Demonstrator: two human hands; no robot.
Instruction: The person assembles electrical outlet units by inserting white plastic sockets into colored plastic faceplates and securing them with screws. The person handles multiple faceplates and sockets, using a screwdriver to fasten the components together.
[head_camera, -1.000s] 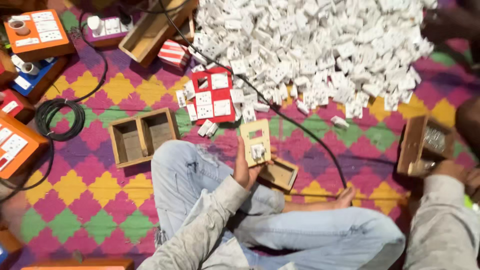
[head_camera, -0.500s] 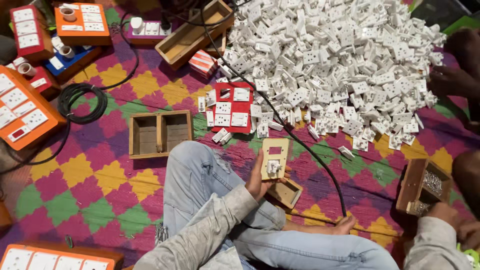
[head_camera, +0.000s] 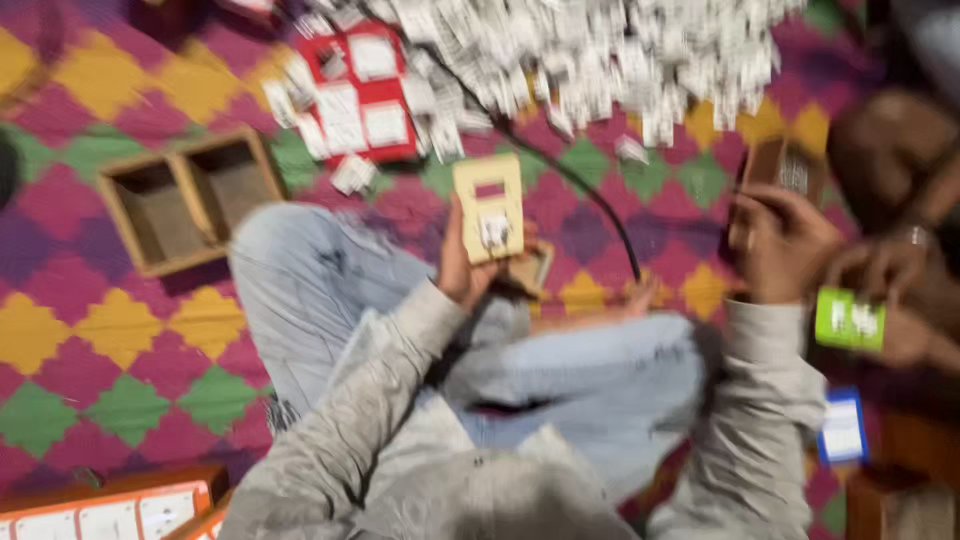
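Sitting cross-legged on the floor, on a mat of purple, yellow and green diamonds (head_camera: 120, 330), the person works over their own lap in the one view there is, the head camera looking straight down, and it is badly blurred.

The left hand (head_camera: 462, 268) is wrapped around the lower edge of a pale yellow rectangular switch plate (head_camera: 489, 206), holding it upright with its face to the camera; a slot shows near the top and a small white piece sits in the middle. The right hand (head_camera: 785, 245), out to the side, is closed around a small brown wooden box (head_camera: 778, 165) with something pale and gridded in it; how firm that hold is I cannot tell through the blur.

A black cable (head_camera: 600, 215) runs down the mat between the two hands. Beyond the knees lie a heap of small white plastic parts (head_camera: 600, 50), a red board with white squares (head_camera: 358, 95) and an open two-compartment wooden tray (head_camera: 190, 195). Another person's hand at the right edge holds a green card (head_camera: 849, 320).

From where I stand the risks look plain: the plate is held only at its foot, so a twist of the wrist could tip it off, and the white piece could drop and be lost among the heap.
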